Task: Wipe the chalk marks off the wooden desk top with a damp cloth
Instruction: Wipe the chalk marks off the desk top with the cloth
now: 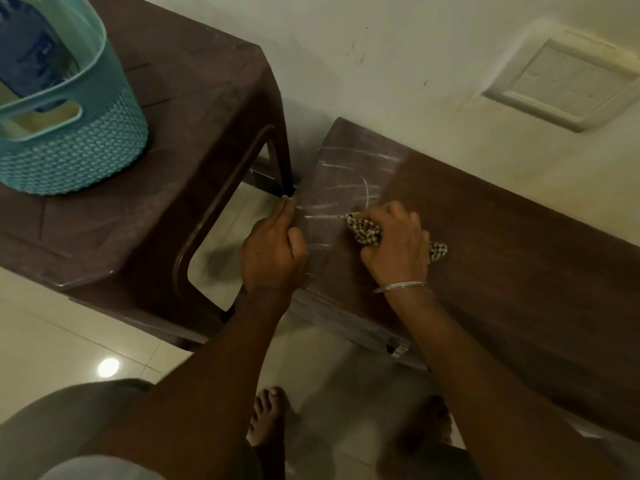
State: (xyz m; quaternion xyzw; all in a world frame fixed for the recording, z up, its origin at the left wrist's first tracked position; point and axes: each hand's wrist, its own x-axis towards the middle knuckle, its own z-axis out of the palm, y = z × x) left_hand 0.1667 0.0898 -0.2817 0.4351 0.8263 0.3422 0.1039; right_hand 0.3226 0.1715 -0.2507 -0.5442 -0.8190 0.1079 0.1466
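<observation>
The brown wooden desk top (pixel 502 237) runs from centre to the right, against the wall. White chalk marks (pixel 346 178) cover its left end; the wood to the right of them looks darker and bare. My right hand (pixel 398 244) is closed around a bunched checked cloth (pixel 365 230), pressing it on the desk at the near edge of the marks. A cloth corner (pixel 438 251) sticks out to the right of the hand. My left hand (pixel 273 251) grips the desk's left edge, thumb on top.
A brown plastic stool-like table (pixel 194 140) stands just left of the desk, carrying a teal basket (pixel 69 133) with a blue item inside. A switch plate (pixel 561 84) sits on the wall behind. My bare feet (pixel 266 417) stand on the tiled floor below.
</observation>
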